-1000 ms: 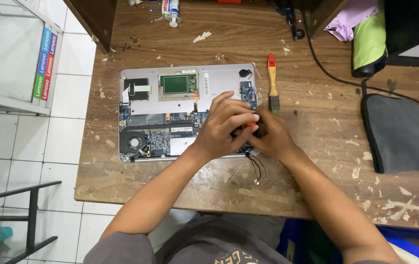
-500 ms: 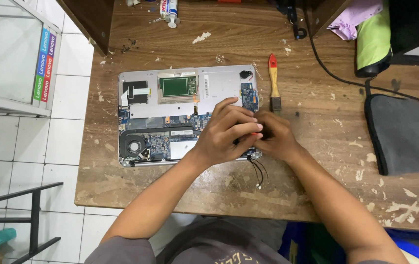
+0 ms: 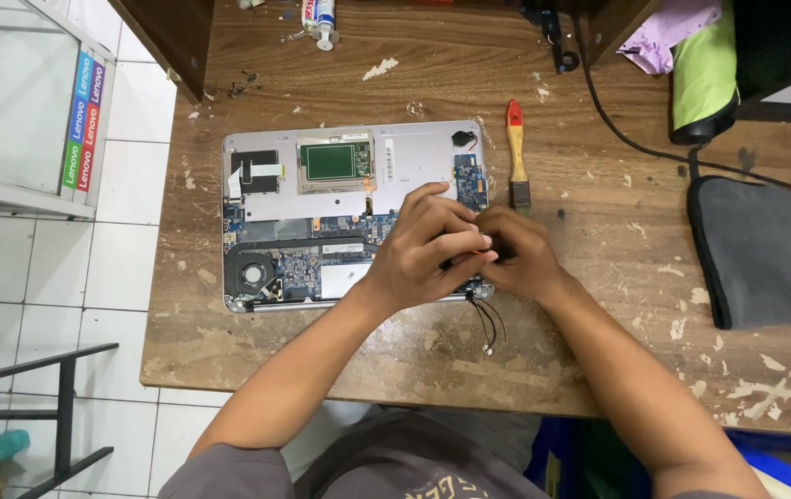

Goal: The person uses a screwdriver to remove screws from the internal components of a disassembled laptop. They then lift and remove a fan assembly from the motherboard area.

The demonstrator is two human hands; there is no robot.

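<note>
An opened silver laptop base (image 3: 321,199) lies on a worn wooden table (image 3: 598,323), its circuit board, fan and green-backed touchpad exposed. My left hand (image 3: 428,249) and my right hand (image 3: 515,254) meet over the laptop's right near corner, fingers curled together on a small dark part with a bit of orange showing. What exactly they pinch is hidden by the fingers. Thin black wires (image 3: 486,323) trail from that corner over the table.
A brush with an orange and wooden handle (image 3: 515,152) lies right of the laptop. A grey pouch (image 3: 760,249) sits at the far right, a black cable (image 3: 626,129) runs above it. A glue tube (image 3: 321,18) lies at the back. White tiled floor lies left.
Both hands stay on the laptop's right near corner; the left fingers have shifted slightly. The view has drifted a little.
</note>
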